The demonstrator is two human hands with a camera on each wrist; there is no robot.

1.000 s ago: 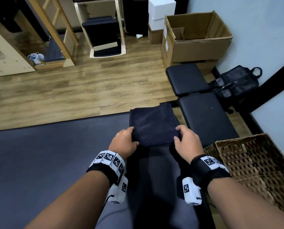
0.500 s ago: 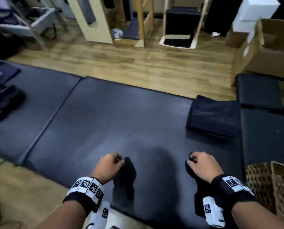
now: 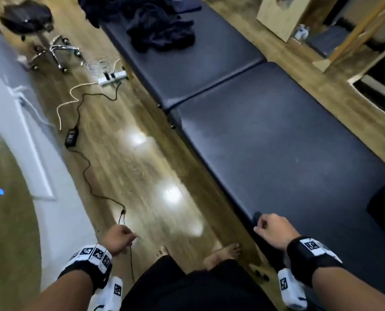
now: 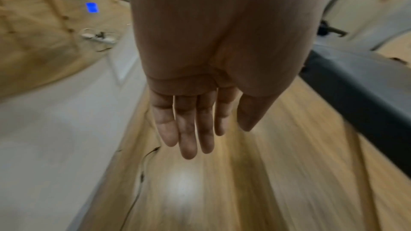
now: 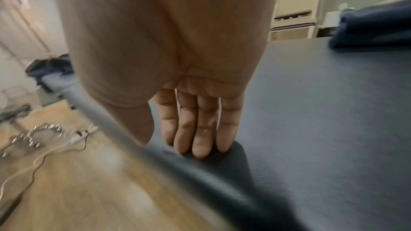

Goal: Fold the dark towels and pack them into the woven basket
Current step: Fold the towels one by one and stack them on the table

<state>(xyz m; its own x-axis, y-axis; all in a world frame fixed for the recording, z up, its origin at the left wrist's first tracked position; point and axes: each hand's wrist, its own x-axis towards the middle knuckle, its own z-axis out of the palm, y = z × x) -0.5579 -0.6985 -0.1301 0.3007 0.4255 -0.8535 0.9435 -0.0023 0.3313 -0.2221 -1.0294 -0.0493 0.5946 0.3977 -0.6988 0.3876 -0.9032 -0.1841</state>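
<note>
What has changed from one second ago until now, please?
Both hands let go of the folded towel, which stays on the padded bench, now far to the right. The left hand swung off the bench and hangs over the wooden floor; the right hand drew back to the bench's near edge. Both hold nothing. The view turned left toward the pile of unfolded towels.

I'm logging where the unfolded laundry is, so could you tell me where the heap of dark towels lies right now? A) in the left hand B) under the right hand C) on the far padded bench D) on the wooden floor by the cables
C: the heap of dark towels lies on the far padded bench, and both hands hold nothing.
</note>
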